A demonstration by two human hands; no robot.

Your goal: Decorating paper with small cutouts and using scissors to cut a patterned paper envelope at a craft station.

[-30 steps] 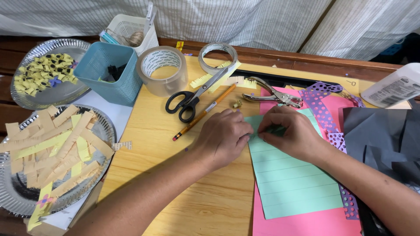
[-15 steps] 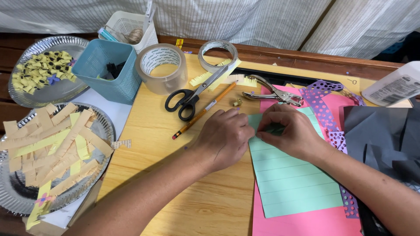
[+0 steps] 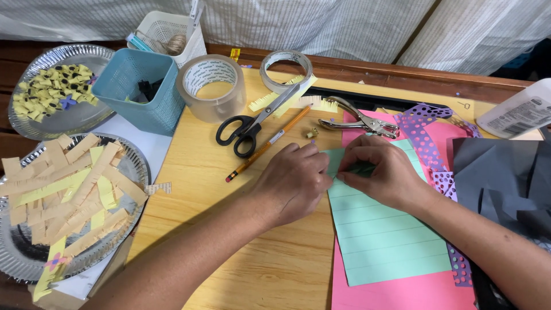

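Both hands work at the top edge of a lined green paper sheet, which lies on a pink sheet on the yellow wooden surface. The left hand rests knuckles up at the sheet's upper left corner, fingers curled down onto the paper edge; whether it pinches the paper cannot be told. The right hand sits just beside it, fingers closed on a small dark green piece at the top of the sheet. The two hands are near each other, almost touching.

Above the hands lie a pencil, black-handled scissors and a metal hole punch, all resting on the surface. Behind the scissors stands a wide roll of clear tape, with a narrower tape roll to its right. A teal basket stands to the left of the wide roll, and a white basket behind it.

At far left, one foil plate holds strips of tan and yellow paper; a second foil plate holds small yellow and black pieces. To the right of the green sheet lie a purple punched strip and grey paper. A white bottle lies at the upper right.
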